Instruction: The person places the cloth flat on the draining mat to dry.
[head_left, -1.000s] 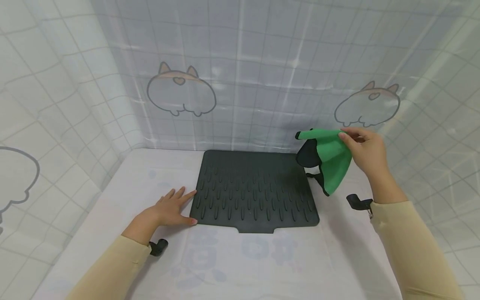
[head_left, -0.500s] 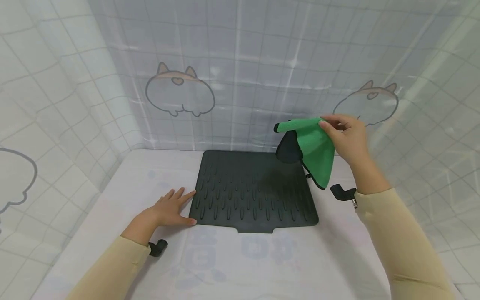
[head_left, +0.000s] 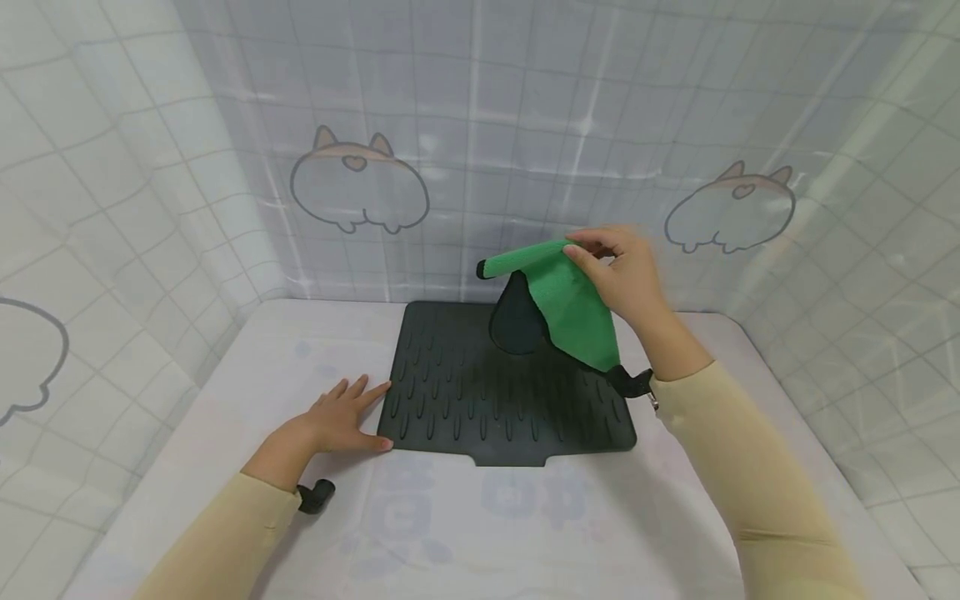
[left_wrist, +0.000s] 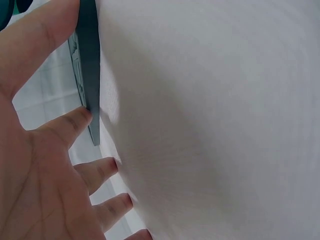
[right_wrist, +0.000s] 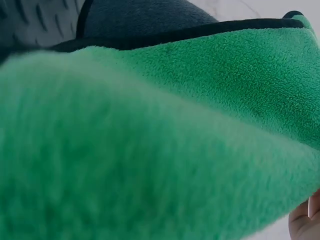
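Note:
My right hand (head_left: 618, 275) pinches a green cloth (head_left: 570, 308) with a dark grey underside and black trim, holding it in the air above the back right part of a dark ribbed rubber mat (head_left: 480, 400). The cloth (right_wrist: 165, 140) fills the right wrist view. My left hand (head_left: 337, 421) lies flat on the white table with straight fingers, its fingertips touching the left edge of the mat (left_wrist: 89, 75).
The white table (head_left: 480, 525) is enclosed by translucent grid-patterned curtain walls (head_left: 480, 150) with cartoon prints at the back and both sides. Bare table surface lies in front of the mat and to its right.
My right hand has carried the green cloth leftward, from beyond the mat's right edge to above its back right part. The left hand has stayed in place.

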